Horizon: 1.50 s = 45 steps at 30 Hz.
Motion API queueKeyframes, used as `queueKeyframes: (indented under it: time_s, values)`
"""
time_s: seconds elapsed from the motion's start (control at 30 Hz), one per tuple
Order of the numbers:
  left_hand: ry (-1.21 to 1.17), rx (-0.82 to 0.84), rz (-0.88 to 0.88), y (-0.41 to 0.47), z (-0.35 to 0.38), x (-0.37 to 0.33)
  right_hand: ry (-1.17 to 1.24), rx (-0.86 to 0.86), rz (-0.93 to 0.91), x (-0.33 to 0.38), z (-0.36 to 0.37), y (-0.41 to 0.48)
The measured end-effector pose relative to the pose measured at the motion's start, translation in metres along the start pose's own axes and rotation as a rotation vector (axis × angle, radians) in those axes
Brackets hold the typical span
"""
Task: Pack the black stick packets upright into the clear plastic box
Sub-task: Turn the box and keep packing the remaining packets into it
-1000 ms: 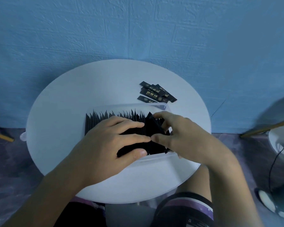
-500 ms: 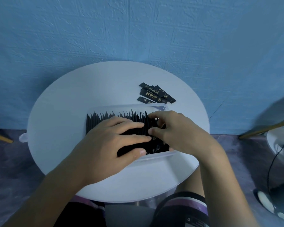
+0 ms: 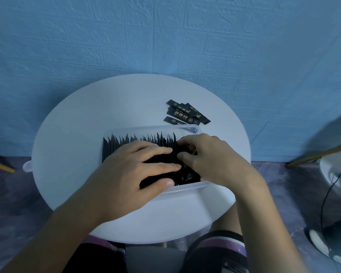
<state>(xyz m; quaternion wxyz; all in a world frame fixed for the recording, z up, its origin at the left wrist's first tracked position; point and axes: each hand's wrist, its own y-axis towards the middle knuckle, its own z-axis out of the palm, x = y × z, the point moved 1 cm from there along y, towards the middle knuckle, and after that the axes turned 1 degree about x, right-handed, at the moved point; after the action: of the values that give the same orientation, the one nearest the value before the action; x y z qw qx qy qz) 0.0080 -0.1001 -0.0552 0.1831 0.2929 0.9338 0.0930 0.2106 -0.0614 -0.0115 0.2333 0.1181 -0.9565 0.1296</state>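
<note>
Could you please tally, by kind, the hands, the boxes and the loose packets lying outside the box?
Clear box: 1
Loose black packets: about 5, overlapping
Hands: 2 (left hand, right hand)
Total: about 8

the light is dim and cool, with a blue cast over everything. it is soft and seems to fall from above: the tabletop (image 3: pixel 71 154) is the brightest surface, pale and evenly lit, and only faint shadows lie beneath the left hand (image 3: pixel 126 174) and right hand (image 3: pixel 215 160). the black stick packets (image 3: pixel 116 144) merge into one dark mass with little detail. a broad dark shadow covers the wall (image 3: pixel 165 36) at the right edge. focus is fair in the middle; the floor (image 3: pixel 12 203) looks smeared. the wide lens bows the wall's seams and swells the forearms toward the lower corners.
</note>
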Motion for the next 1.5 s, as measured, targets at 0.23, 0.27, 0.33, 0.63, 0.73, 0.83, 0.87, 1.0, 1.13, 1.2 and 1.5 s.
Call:
queueKeyframes:
  time_s: [0.23,0.27,0.33,0.63,0.73,0.83,0.87,1.0,1.13,1.2,1.5]
  values:
    - [-0.006,0.003,0.001,0.0,0.0,0.0,0.069,-0.037,0.0,-0.005,0.006,0.004]
    - [-0.003,0.003,0.002,0.0,0.0,0.0,0.074,-0.026,-0.002,-0.007,0.006,0.003]
    - [0.004,0.003,0.002,0.0,0.0,-0.001,0.066,-0.017,0.0,-0.01,0.006,0.002]
    - [0.023,0.011,0.011,0.0,-0.001,-0.001,0.02,-0.16,0.012,-0.009,0.016,0.008]
    - [0.034,0.013,0.015,0.001,-0.002,-0.003,0.015,-0.168,0.015,-0.01,0.016,0.007]
    - [0.037,0.011,0.015,0.002,-0.002,-0.004,-0.02,-0.15,0.014,-0.01,0.015,0.007]
    - [0.033,0.009,0.011,0.002,-0.002,-0.004,-0.031,-0.142,0.017,-0.009,0.015,0.007]
    - [0.022,-0.004,0.006,0.001,0.001,-0.004,-0.088,-0.124,0.025,-0.003,0.013,0.008]
    - [0.016,-0.019,0.01,0.001,0.002,-0.003,-0.118,-0.152,0.024,0.001,0.015,0.007]
    - [0.01,-0.026,0.01,0.001,0.003,-0.003,-0.121,-0.145,0.006,0.001,0.015,0.004]
    - [-0.012,-0.028,0.001,-0.001,0.002,-0.003,-0.046,-0.206,0.043,-0.002,-0.006,-0.012]
